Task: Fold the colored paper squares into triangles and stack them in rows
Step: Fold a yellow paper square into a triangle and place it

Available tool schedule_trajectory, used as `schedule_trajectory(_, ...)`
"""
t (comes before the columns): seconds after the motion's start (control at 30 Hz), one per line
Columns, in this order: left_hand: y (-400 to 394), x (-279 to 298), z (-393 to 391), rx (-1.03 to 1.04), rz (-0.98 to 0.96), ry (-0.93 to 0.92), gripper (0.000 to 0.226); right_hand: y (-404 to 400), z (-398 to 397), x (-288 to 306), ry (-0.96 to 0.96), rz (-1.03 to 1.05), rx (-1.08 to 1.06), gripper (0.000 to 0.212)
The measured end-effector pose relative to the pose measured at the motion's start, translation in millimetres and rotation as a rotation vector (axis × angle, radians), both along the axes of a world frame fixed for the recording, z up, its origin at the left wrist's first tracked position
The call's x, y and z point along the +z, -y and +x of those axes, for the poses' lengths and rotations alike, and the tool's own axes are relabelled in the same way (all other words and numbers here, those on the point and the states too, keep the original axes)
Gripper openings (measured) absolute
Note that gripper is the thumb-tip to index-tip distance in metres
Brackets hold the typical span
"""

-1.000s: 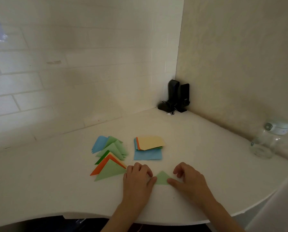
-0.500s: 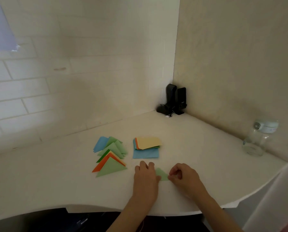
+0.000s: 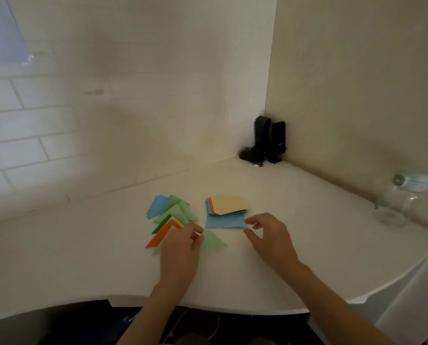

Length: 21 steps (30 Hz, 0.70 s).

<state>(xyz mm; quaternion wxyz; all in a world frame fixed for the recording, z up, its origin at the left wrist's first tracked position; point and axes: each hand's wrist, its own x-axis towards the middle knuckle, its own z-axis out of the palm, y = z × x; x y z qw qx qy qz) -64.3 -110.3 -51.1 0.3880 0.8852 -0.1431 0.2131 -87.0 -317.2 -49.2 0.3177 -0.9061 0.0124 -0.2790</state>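
Observation:
A light green folded triangle [image 3: 213, 240] is pinched at its left corner by my left hand [image 3: 180, 247], just right of the row of folded triangles [image 3: 169, 217] in blue, green, yellow and orange. My left hand covers the row's nearest green piece. My right hand [image 3: 270, 235] hovers with loosely curled fingers, holding nothing, by the right corner of the bottom blue sheet in the stack of unfolded squares [image 3: 226, 211]; a pale yellow sheet tops the stack.
Two black speakers [image 3: 268, 140] stand in the back corner of the white counter [image 3: 83, 245]. A clear glass jar with a white lid [image 3: 399, 199] sits far right by the wall. The counter's curved front edge runs just below my wrists.
My left hand has carried the green triangle left toward the row. My right hand let go of it and moved up to the square stack. The camera came closer.

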Motion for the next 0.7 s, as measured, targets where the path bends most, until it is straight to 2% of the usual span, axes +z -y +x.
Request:
schedule_trajectory(0.07,-22.6,0.2,4.9,0.031,0.029,0.022,0.01,-6.4,19.9,0.1,-0.009,-0.06,0.036,0.02)
schedule_trajectory(0.27,-57.9,-9.2,10.4,0.113,0.136,0.05,0.014,-26.0,69.8,1.6,-0.205,-0.263,0.077,0.04)
schedule_trajectory(0.4,-66.0,-16.8,14.2,0.123,0.133,0.035,0.02,-27.7,84.7,-6.3,-0.285,-0.337,0.041,0.036)
schedule_trajectory(0.5,-68.7,-24.0,18.4,0.113,0.12,0.015,0.027,-29.7,84.6,-9.9,-0.241,-0.365,-0.007,0.02)
schedule_trajectory(0.7,-70.1,-26.3,23.4,0.107,0.056,-0.016,0.029,-34.6,88.7,-14.5,-0.15,-0.395,-0.121,0.024)
